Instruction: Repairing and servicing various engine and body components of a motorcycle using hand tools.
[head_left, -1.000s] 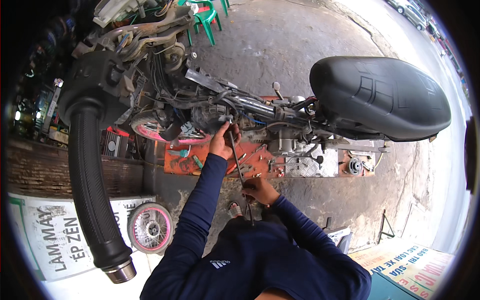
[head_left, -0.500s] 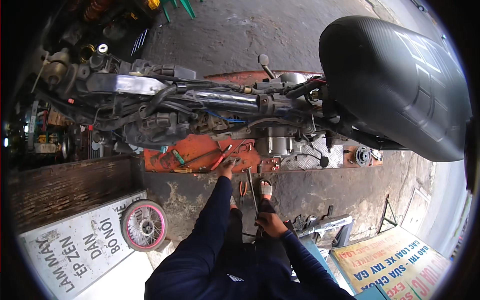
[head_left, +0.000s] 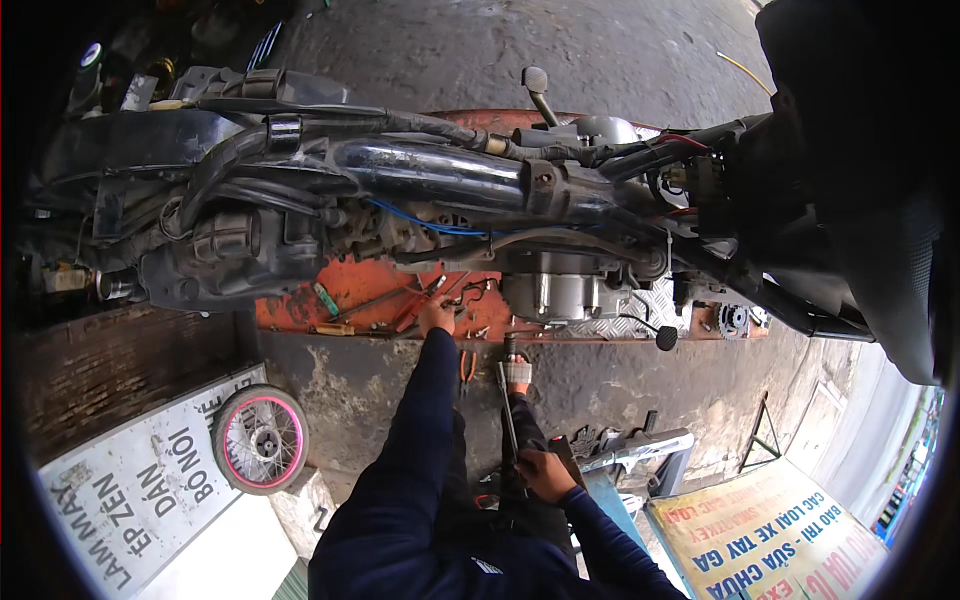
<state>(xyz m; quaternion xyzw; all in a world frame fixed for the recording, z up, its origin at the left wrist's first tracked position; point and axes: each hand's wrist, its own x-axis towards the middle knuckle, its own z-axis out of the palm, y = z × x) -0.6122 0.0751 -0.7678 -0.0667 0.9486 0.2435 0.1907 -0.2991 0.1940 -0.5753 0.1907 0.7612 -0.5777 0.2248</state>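
In front of me lies a stripped motorcycle frame [head_left: 430,172] with its silver engine [head_left: 555,296] low in the middle. My left hand [head_left: 437,316] reaches down among tools on the red platform [head_left: 290,318], beside a red-handled tool [head_left: 408,318]. Its fingertips point away from me and are hard to make out, so I cannot tell whether they grip anything. Close to my knee, my right hand [head_left: 545,476] is closed around the lower end of a long metal wrench [head_left: 508,408]. The wrench points away from me, its far end over my foot.
Orange-handled pliers [head_left: 467,366] lie on the ground below my left hand. A pink-rimmed wheel [head_left: 262,440] rests on the left. A sprocket-like part [head_left: 733,321] sits at the platform's right end. The black seat [head_left: 850,200] overhangs on the right; metal parts [head_left: 640,450] lie near my right arm.
The view has moved closer over the motorcycle. My left hand has shifted slightly farther in among the tools. My right hand keeps hold of the wrench, whose far end has dropped nearer to me.
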